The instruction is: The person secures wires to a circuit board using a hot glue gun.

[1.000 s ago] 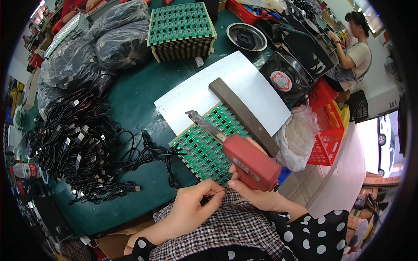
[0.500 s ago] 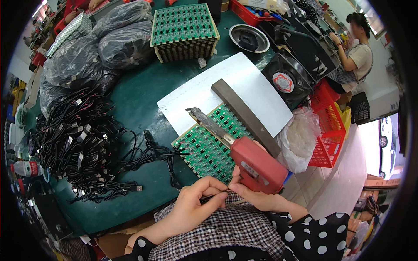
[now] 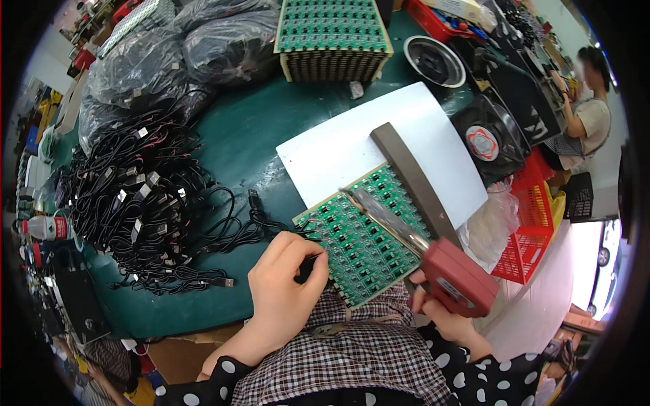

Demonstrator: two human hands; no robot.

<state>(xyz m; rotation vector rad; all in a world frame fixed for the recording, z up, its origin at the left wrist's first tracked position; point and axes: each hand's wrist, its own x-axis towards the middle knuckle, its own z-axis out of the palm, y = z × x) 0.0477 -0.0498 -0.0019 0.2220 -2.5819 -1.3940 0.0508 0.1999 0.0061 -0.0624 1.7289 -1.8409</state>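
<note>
My left hand (image 3: 288,277) is closed in a pinch at the left edge of a green circuit board panel (image 3: 365,254). A thin black cable end shows partly between its fingers; the rest is hidden by the hand. My right hand (image 3: 443,318) grips a red soldering gun (image 3: 464,277). Its long metal tip slants up and left above the panel; whether it touches cannot be told. Black cables (image 3: 254,223) with thin reddish wire ends reach the panel's upper left corner. A brown bar (image 3: 413,179) lies along the panel's right side, over a white sheet (image 3: 338,149).
A large heap of black USB cables (image 3: 135,203) covers the table's left side, with plastic-wrapped bundles (image 3: 230,47) behind. A stack of panels (image 3: 335,64) stands at the back. Right are a metal dish (image 3: 433,61), a black fan (image 3: 484,139), a red crate (image 3: 528,237) and another person (image 3: 589,122).
My hands have parted. The left moved up and left to the panel's edge; the right moved right with the soldering gun, whose tip now hangs above the panel. The whole view has shifted.
</note>
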